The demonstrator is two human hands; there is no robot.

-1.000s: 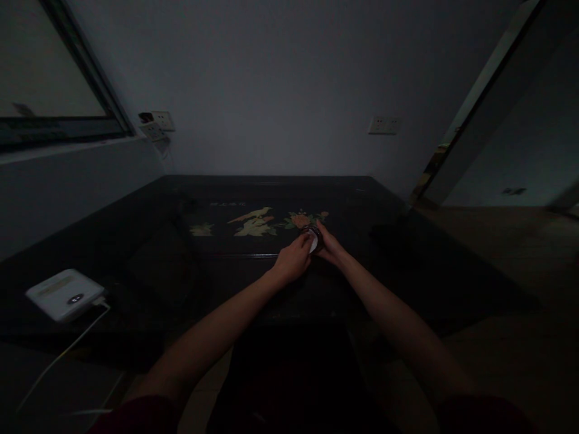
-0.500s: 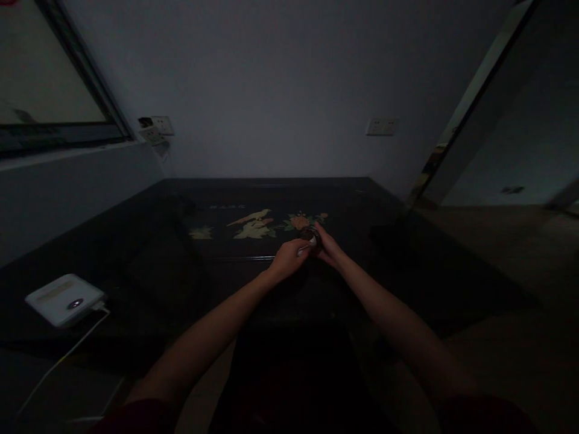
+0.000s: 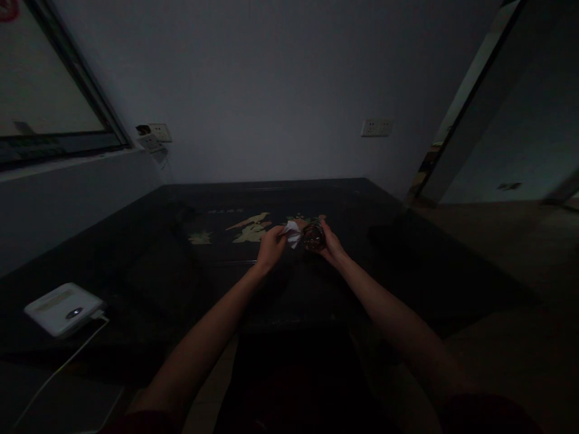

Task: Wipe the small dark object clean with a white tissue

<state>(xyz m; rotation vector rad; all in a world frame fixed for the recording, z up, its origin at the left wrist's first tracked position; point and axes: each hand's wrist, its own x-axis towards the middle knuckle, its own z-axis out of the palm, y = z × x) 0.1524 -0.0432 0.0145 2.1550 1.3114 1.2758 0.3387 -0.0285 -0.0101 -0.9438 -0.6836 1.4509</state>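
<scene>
My left hand (image 3: 271,246) pinches a crumpled white tissue (image 3: 293,234), which sticks out to the right of the fingertips. In my right hand (image 3: 333,246) is a round, dark, glassy thing that looks like a drinking glass (image 3: 313,238), its circular rim turned toward me. The fingers wrap round its right side, so part of it is hidden. Tissue and glass are side by side, close together; whether they touch I cannot tell in the dim light. Both hands are above the dark table (image 3: 280,295), in front of its bird and flower inlay (image 3: 253,229).
A white box-shaped device (image 3: 66,307) with a white cable (image 3: 63,367) lies at the table's left. Wall sockets (image 3: 377,127) are on the back wall, with a plugged-in power strip (image 3: 151,141) at the left corner. A window (image 3: 49,78) is at upper left.
My left hand has drawn away to the left with the tissue, which was pressed against the glass. More of the glass now shows in my right hand, which has barely moved.
</scene>
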